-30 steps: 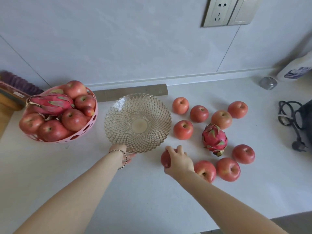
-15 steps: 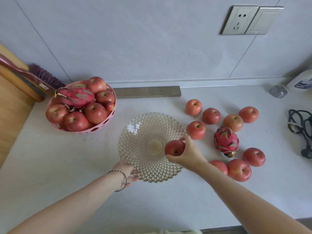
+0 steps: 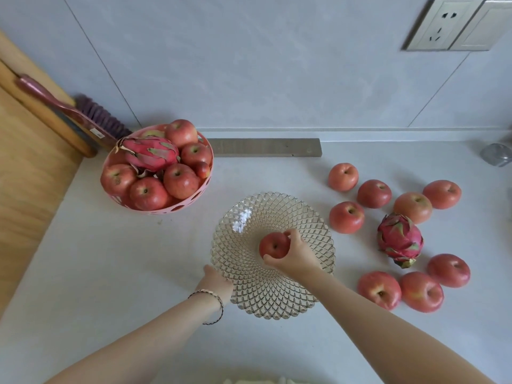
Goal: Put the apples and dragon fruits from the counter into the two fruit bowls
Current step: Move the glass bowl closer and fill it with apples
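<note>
right hand (image 3: 297,254) fingers gripping apple (image 3: 274,245) | apple hanging over glass bowl (image 3: 241,217) centre | left hand (image 3: 217,284) steadying rim, fingers hidden

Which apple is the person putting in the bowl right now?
Find the clear glass bowl in the middle of the counter. The apple over its centre is gripped by the right hand; all other apples lie untouched.

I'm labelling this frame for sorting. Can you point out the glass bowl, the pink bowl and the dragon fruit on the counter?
glass bowl (image 3: 249,217): head view, bare far-left rim.
pink bowl (image 3: 177,208): head view, front wall with holes.
dragon fruit (image 3: 400,239): head view, middle of its pink skin.
</note>
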{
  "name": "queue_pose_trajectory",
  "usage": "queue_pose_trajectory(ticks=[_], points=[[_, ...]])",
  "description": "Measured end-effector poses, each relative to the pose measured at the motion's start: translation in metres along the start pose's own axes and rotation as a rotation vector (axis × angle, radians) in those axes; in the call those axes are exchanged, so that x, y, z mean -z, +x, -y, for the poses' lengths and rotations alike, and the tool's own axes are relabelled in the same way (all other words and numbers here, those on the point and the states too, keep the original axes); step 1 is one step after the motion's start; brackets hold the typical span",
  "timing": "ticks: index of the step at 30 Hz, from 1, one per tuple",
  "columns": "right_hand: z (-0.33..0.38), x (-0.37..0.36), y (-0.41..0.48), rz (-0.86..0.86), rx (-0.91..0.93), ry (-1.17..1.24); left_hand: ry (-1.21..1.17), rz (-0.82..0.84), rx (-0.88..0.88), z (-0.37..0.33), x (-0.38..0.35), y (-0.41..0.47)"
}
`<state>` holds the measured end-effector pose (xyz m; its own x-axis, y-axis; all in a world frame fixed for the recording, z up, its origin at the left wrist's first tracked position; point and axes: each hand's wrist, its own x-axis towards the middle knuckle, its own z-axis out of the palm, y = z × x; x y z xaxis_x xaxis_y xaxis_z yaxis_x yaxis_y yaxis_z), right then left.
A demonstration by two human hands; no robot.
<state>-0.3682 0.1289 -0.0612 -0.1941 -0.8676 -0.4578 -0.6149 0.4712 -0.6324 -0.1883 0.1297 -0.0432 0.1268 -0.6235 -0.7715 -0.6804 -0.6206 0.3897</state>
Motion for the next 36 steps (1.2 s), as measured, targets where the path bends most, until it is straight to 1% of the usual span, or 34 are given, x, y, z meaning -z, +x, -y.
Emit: queue_pose_trajectory(ticks=[2, 3, 4, 5, 7, 9, 11, 13, 14, 16, 18, 19, 20, 22, 24, 25, 27, 29, 31, 32, 33, 35, 36], points=[[-0.005, 0.0, 0.0, 0.044, 0.037, 0.007, 0.132, -0.199, -0.129, 0.0, 0.002, -0.003], [-0.007, -0.001, -0.002, 0.063, 0.064, 0.0, 0.19, -0.297, -0.239, -0.002, 0.004, -0.005], [-0.009, -0.003, -0.003, 0.078, 0.092, -0.01, 0.215, -0.36, -0.371, -0.007, 0.005, -0.007], [-0.011, -0.005, -0.004, 0.086, 0.115, -0.015, 0.217, -0.369, -0.49, -0.012, 0.006, -0.008], [-0.013, -0.009, -0.005, 0.083, 0.125, -0.015, 0.2, -0.266, -0.624, -0.026, 0.003, -0.008], [-0.013, -0.009, -0.005, 0.105, 0.117, -0.062, 0.231, -0.14, -0.683, -0.038, -0.004, -0.008], [-0.013, -0.005, -0.005, 0.163, 0.145, -0.149, 0.307, -0.066, -0.732, -0.047, -0.013, -0.006], [-0.015, 0.009, -0.007, 0.178, 0.211, -0.203, 0.386, -0.037, -0.737, -0.053, -0.02, -0.002], [-0.017, 0.02, -0.007, 0.126, 0.257, -0.197, 0.418, -0.037, -0.733, -0.056, -0.022, 0.001], [-0.024, 0.05, -0.003, -0.116, 0.343, -0.163, 0.476, -0.06, -0.738, -0.059, -0.023, 0.005], [-0.037, 0.084, 0.011, -0.368, 0.299, -0.181, 0.491, -0.067, -0.746, -0.063, -0.025, 0.008], [-0.044, 0.099, 0.019, -0.423, 0.226, -0.209, 0.481, -0.067, -0.746, -0.064, -0.025, 0.008], [-0.05, 0.11, 0.028, -0.411, 0.127, -0.227, 0.47, -0.071, -0.746, -0.065, -0.026, 0.009], [-0.059, 0.12, 0.044, -0.259, -0.034, -0.276, 0.452, -0.081, -0.743, -0.064, -0.027, 0.009], [-0.065, 0.118, 0.055, -0.109, -0.077, -0.353, 0.43, -0.092, -0.734, -0.063, -0.028, 0.011], [-0.067, 0.117, 0.058, -0.086, -0.079, -0.363, 0.417, -0.099, -0.724, -0.063, -0.028, 0.011], [-0.07, 0.116, 0.061, -0.141, -0.096, -0.339, 0.392, -0.109, -0.696, -0.063, -0.027, 0.012], [-0.069, 0.115, 0.057, -0.268, -0.109, -0.273, 0.369, -0.113, -0.681, -0.063, -0.027, 0.014], [-0.064, 0.114, 0.045, -0.409, -0.057, -0.195, 0.355, -0.11, -0.674, -0.063, -0.026, 0.014], [-0.06, 0.113, 0.036, -0.454, 0.012, -0.169, 0.345, -0.108, -0.668, -0.064, -0.025, 0.014], [-0.055, 0.111, 0.025, -0.462, 0.093, -0.151, 0.336, -0.105, -0.661, -0.065, -0.025, 0.015], [-0.041, 0.102, 0.001, -0.361, 0.21, -0.119, 0.326, -0.102, -0.651, -0.067, -0.023, 0.015], [-0.033, 0.094, -0.012, -0.28, 0.226, -0.101, 0.323, -0.099, -0.649, -0.068, -0.023, 0.015]])
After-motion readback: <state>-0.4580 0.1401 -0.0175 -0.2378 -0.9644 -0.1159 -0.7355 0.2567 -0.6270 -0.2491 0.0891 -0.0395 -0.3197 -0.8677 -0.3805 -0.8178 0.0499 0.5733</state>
